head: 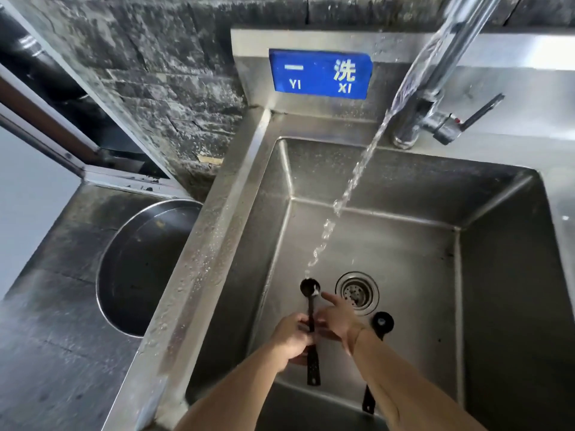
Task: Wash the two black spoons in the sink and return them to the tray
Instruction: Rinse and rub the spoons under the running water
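**Spoon under the stream**

Head view: our left hand [291,337] grips one spoon [311,321] by the handle, bowl under the water [348,194] left of the drain [357,292]. Our right hand [337,318] touches it, forefinger straight. The second spoon [382,321] lies right of the drain in the sink [404,244].

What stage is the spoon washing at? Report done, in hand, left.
Done: nothing visibly finished. In hand: left hand grips one spoon under the running water; right hand rubs it. Left: second spoon lies in the sink; no tray in view.
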Demonstrator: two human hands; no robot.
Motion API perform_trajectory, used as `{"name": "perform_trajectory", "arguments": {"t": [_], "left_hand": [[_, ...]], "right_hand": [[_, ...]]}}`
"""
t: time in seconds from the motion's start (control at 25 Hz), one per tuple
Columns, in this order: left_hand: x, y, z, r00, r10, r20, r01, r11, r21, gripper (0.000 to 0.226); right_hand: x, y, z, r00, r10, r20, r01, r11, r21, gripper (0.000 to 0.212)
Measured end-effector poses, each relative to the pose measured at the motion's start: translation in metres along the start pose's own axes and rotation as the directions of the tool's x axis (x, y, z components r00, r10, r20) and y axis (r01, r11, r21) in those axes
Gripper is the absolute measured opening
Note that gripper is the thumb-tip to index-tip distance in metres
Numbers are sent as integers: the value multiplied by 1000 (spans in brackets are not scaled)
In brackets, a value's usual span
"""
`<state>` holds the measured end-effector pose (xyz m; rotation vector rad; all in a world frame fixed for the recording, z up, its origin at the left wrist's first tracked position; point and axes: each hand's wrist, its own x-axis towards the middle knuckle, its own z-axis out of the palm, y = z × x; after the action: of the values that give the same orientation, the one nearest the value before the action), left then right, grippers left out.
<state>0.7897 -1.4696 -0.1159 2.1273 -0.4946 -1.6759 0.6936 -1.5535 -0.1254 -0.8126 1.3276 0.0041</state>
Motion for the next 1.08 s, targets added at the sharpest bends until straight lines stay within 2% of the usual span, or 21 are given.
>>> {"name": "perform_trajectory", "arguments": {"t": [0.16,0.24,0.36,0.44,0.64,0.8,0.92,1.0,1.08], "left_hand": [[23,-13,-10,997,-44,67,48,998,-49,17],[32,-18,-15,995,-50,83,54,997,-55,19],[40,-24,-21,995,-29,100,35,997,-63,25],[43,-26,-25,997,-5,82,9,999,-48,24],[48,-23,-30,995,-7,97,14,997,-70,25],[51,-22,-31,993,-34,113,46,994,-104,24],[54,-22,-31,996,-31,88,45,986,-162,19],[59,-18,-30,999,-28,37,34,985,-167,20],[67,-12,-31,1000,-16,-18,13,992,-123,21]], "right_hand": [[21,3,15,999,33,-18,-31,995,96,56],[31,3,18,999,34,-26,-31,992,119,60],[39,-1,24,998,32,-51,-23,986,164,43],[45,-4,26,997,12,-79,3,984,181,48],[58,-15,24,997,-9,-80,21,988,150,47],[66,-19,22,983,-44,-178,70,987,142,35],[71,-26,21,962,-133,-239,153,986,69,26],[69,-33,19,957,-157,-244,174,983,52,33],[65,-42,14,965,-168,-201,193,975,108,41]]}}
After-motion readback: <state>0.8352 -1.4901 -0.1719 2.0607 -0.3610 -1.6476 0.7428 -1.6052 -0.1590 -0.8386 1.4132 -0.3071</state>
